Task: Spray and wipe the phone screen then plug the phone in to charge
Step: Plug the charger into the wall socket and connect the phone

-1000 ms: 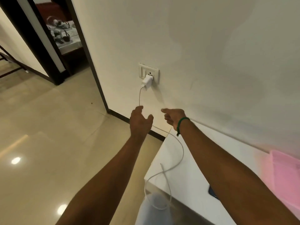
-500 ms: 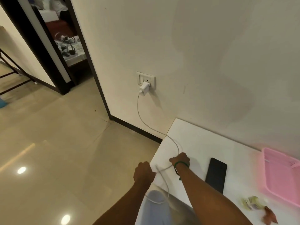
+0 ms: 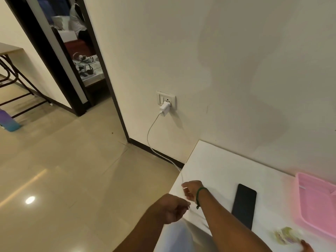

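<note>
A black phone [image 3: 244, 205] lies screen-up on the white table [image 3: 218, 164], to the right of my hands. A white charger [image 3: 165, 107] sits in the wall socket [image 3: 165, 99]. Its white cable [image 3: 151, 140] hangs down and runs to the table's left edge. My right hand [image 3: 191, 190], with a green wristband, pinches the cable at that edge. My left hand [image 3: 172, 208] is closed just below and left of it, apparently on the same cable. The cable's free end is hidden by my hands.
A pink plastic basket [image 3: 316, 202] stands at the table's right. A crumpled pale cloth or wrapper [image 3: 287, 235] lies at the front right. A doorway [image 3: 76, 57] opens at the left. A purple-blue bottle [image 3: 9, 120] stands on the tiled floor.
Both hands have dropped from near the socket to the table's left edge and closed on the cable. The camera has tilted, bringing the phone and basket into view.
</note>
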